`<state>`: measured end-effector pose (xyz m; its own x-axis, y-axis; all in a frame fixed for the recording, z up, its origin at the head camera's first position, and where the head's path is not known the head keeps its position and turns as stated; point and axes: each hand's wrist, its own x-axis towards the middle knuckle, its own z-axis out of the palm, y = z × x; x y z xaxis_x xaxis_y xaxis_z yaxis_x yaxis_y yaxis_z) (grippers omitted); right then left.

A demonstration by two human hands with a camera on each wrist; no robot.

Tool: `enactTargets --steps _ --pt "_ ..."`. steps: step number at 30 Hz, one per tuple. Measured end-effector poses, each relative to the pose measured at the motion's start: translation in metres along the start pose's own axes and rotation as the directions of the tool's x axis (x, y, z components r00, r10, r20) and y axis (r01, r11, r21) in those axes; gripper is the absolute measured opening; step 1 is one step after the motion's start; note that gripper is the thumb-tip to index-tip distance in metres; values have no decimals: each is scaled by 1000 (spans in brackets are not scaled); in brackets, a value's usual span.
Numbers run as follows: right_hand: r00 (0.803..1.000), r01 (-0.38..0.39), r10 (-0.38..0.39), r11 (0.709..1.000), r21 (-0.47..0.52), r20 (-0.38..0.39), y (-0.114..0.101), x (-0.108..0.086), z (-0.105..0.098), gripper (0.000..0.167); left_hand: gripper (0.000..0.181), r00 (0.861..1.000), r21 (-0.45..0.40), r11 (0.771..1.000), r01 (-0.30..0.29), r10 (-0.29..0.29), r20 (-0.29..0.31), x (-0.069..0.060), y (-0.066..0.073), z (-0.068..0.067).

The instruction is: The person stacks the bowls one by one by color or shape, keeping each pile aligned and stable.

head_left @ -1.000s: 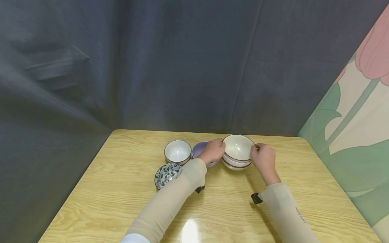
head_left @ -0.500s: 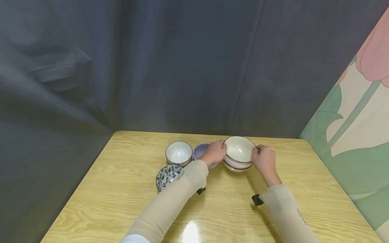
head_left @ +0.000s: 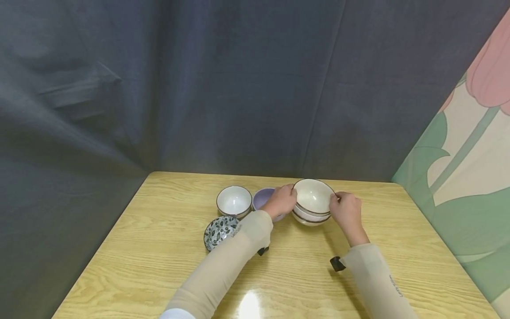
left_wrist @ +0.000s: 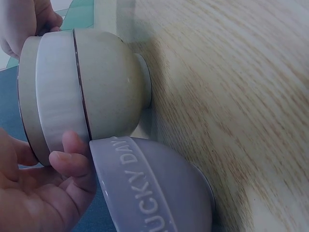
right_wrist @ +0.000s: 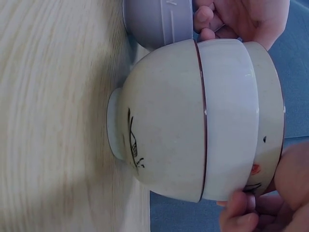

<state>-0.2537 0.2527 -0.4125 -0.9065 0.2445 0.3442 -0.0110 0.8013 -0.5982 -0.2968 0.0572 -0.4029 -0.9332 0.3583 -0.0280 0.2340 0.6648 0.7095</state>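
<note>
A stack of three bowls stands at the table's back: a cream one on top (head_left: 314,195), a white one (left_wrist: 58,87) in the middle and a brown-rimmed cream one (right_wrist: 164,111) at the bottom. My left hand (head_left: 281,200) grips the top bowl's left rim; in the left wrist view its fingertips (left_wrist: 72,154) lie along the white bowl. On the opposite side my right hand (head_left: 347,212) pinches the rim, with fingertips (right_wrist: 240,212) by the white bowl's edge. A purple bowl (head_left: 261,197) touches the stack's left side, partly hidden by my left hand.
Left of the purple bowl stands a white bowl with a dark rim (head_left: 234,200). In front of it is a leaf-patterned dish (head_left: 218,231), partly covered by my left sleeve. The wooden table (head_left: 159,248) meets a dark curtain (head_left: 247,88) at the back.
</note>
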Motion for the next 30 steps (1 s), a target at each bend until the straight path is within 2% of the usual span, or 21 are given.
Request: enactTargets --steps 10,18,23,25,27,30 --pt "999 -30 30 1000 1 19 -2 -1 0 35 48 1000 -13 1000 20 -20 -6 0 1 1" --pt "1000 -14 14 1000 -9 -13 -1 -1 -1 33 49 1000 -36 999 27 -26 14 -1 2 0" --pt "999 -29 29 1000 -2 -13 -1 1 -1 34 49 999 -46 999 28 -27 37 0 1 -1" --pt "999 -45 45 999 -8 14 -1 1 -2 37 49 999 -61 998 32 -29 46 0 1 -2" --pt "994 -81 82 997 -9 74 -1 1 -3 41 49 998 -65 997 32 -29 49 1 2 -2" --pt "976 -145 142 989 6 162 -2 0 -4 45 49 998 -69 997 35 -31 46 1 1 -1"
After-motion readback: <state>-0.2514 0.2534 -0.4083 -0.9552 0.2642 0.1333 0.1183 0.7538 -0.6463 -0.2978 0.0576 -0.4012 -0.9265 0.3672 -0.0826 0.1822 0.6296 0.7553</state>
